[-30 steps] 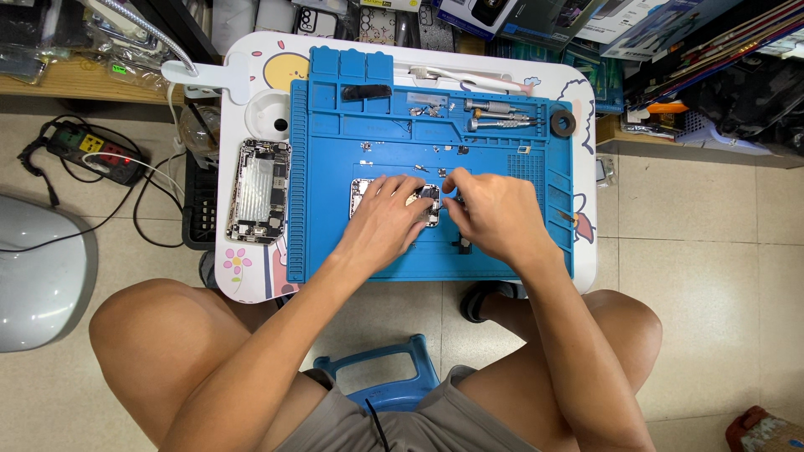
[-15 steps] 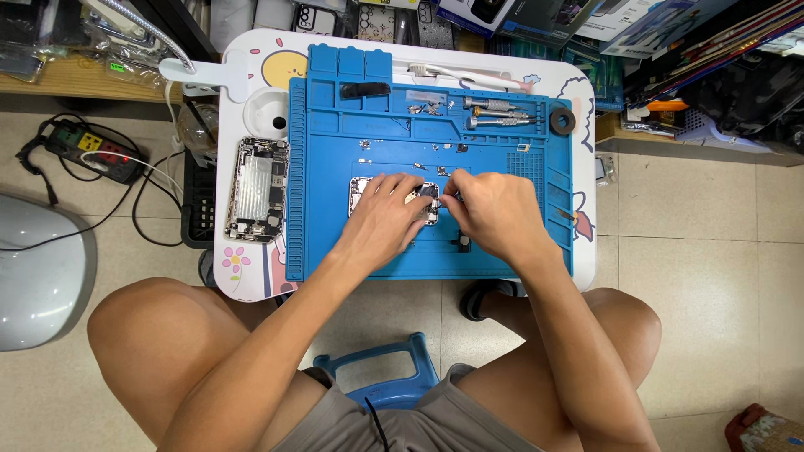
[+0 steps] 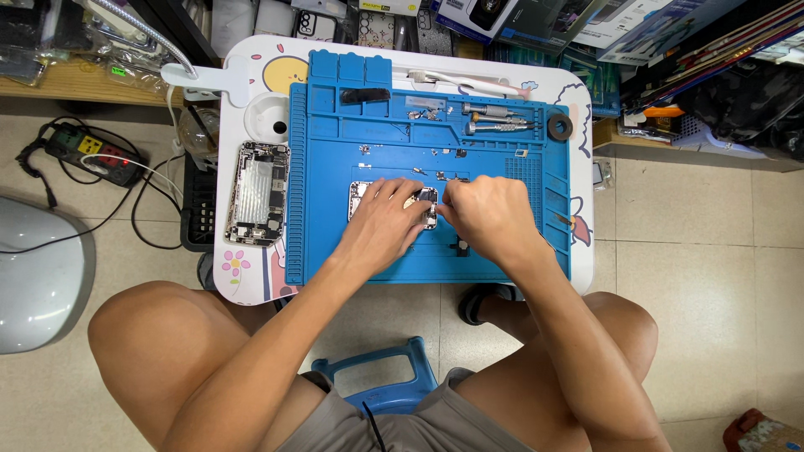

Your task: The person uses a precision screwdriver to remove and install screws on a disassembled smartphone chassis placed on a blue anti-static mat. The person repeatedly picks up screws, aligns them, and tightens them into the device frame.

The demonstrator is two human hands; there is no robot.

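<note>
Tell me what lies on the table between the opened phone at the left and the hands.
In the head view, only the blue work mat's left border lies between the opened phone and the left hand; that stretch holds nothing else.

The work mat [image 3: 502, 243] looks like matt blue rubber. The opened phone [image 3: 259, 192] shows bare, shiny metal inside. The screwdrivers [image 3: 494, 119] are polished metal. The bench [image 3: 251, 276] is smooth white plastic, and the floor [image 3: 695, 251] is glossy tile.

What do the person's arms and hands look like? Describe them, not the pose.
Both arms are bare from the hands up to the picture's lower edge: no sleeves, gloves, watch or rings visible on the left hand or the right hand. Grey shorts are the only clothing in view.
</note>
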